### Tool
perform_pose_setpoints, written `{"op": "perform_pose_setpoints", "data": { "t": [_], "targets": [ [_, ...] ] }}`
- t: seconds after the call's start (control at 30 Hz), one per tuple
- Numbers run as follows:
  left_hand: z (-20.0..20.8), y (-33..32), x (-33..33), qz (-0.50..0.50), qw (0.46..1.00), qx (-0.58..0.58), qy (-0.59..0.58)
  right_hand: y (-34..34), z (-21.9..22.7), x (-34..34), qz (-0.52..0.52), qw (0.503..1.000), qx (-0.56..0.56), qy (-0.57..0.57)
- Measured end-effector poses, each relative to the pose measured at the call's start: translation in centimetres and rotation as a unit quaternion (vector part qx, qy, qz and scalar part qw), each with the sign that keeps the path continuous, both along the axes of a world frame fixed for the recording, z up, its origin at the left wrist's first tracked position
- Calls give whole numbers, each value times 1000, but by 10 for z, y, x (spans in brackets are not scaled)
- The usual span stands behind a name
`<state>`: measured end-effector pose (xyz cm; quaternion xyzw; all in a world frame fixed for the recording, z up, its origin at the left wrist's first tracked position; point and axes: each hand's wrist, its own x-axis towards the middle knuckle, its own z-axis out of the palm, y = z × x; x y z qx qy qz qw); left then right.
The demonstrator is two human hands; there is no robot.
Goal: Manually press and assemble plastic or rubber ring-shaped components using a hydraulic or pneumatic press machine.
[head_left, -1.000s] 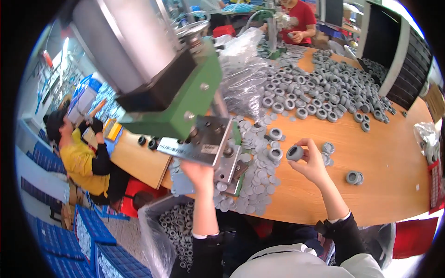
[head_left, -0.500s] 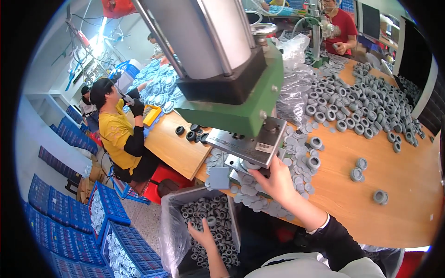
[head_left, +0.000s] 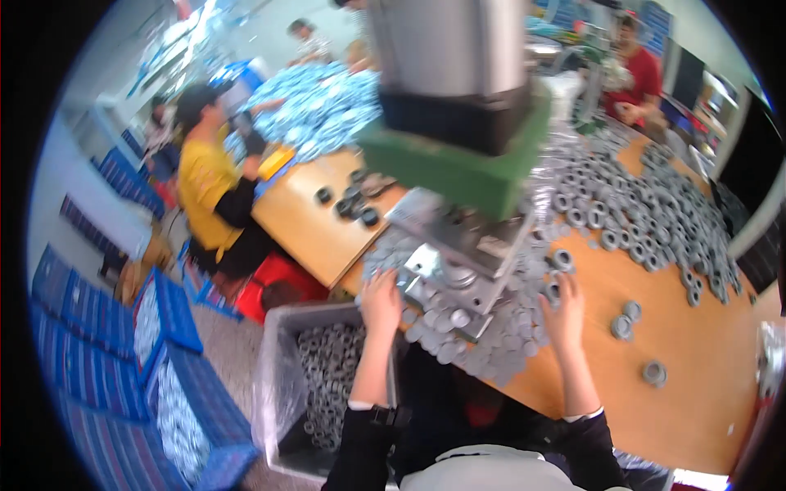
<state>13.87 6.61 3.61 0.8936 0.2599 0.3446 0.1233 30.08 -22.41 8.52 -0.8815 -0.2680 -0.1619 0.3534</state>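
We see a grey bin [head_left: 282, 327], lined with clear plastic, beside the table [head_left: 704, 393] at lower left; it holds a heap of grey rings [head_left: 327, 368]. Blue crates [head_left: 164, 393] on the floor to the left carry pale parts. Flat silver discs [head_left: 483, 344] lie piled under the green press [head_left: 458, 164], with loose rings [head_left: 639, 213] spread across the table behind. Our left hand [head_left: 381, 299] rests on the discs at the press base, our right hand [head_left: 565, 311] on the pile's far side; blur hides whether either grips anything.
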Motion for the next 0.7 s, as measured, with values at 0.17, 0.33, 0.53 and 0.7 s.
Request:
{"op": "perform_pose_setpoints", "data": {
  "t": [0.17, 0.33, 0.53, 0.7],
  "targets": [
    [7, -9, 0, 14, 999, 8, -29, -35, -60, 44, 44, 991, -46, 118],
    [-1, -24, 7, 13, 990, -42, -137, -69, -20, 31, 79, 964, 142, 210],
    [83, -87, 22, -133, 948, -74, -281, -112, 21, 34, 122, 941, 158, 272],
    [128, -100, 67, -132, 917, -168, -337, -89, 58, 1, 158, 942, 164, 246]
  ]
}}
